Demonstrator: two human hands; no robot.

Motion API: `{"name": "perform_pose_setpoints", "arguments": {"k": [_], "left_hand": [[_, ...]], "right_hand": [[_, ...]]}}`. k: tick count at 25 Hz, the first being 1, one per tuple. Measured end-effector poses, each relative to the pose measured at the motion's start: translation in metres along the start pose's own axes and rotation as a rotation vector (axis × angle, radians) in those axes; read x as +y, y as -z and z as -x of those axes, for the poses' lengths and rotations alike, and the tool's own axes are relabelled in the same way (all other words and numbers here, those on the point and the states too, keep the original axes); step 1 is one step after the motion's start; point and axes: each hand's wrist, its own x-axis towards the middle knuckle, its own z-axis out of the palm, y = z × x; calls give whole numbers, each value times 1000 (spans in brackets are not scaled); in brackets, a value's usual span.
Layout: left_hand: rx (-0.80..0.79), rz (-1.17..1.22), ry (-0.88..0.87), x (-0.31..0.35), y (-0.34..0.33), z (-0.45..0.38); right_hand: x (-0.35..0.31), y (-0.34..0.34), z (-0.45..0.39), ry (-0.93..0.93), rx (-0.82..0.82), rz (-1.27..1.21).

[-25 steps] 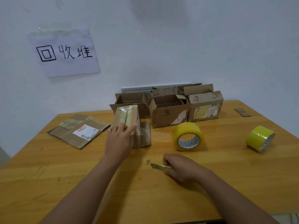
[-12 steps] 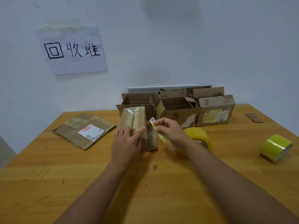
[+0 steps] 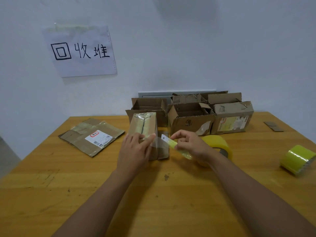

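A small taped cardboard box (image 3: 144, 124) stands upright in the middle of the wooden table (image 3: 51, 194). My left hand (image 3: 136, 151) holds its near side, fingers laid over the taped top edge. My right hand (image 3: 191, 144) grips a yellow utility knife (image 3: 177, 146), whose blade tip points at the box's right side close to my left fingertips. A yellow tape roll (image 3: 218, 146) lies just behind my right hand, partly hidden by it.
Three opened cardboard boxes (image 3: 191, 120) stand in a row at the back by the wall. A flattened box with a shipping label (image 3: 92, 135) lies at the left. A second yellow tape roll (image 3: 297, 159) sits at the right edge. A paper sign (image 3: 80, 50) hangs on the wall.
My right hand lifted the knife from the table and brought it up to the box's right side. My left hand stayed on the box.
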Motion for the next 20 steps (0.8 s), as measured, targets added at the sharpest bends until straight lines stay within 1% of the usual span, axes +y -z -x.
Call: {"name": "perform_pose_setpoints", "arguments": {"k": [4,11,13,15,18,20], "left_hand": [[6,6,-6,1,3,1],[1,-11,-4,2,2,3],[-4,-12,-4,3,2,3],[-9,-7,-2,4,2,2],[7,2,1,5,1,1],[22,11,1,5,1,2]], "right_hand": [[4,0,2,0,-54,49],[3,2,5,10,-40,15],[2,0,6,30,29,-17],[2,-1,5,34,157,-35],[-3,-8,1,-8,334,-113],[-11,-10,-3,-1,376,-123]]}}
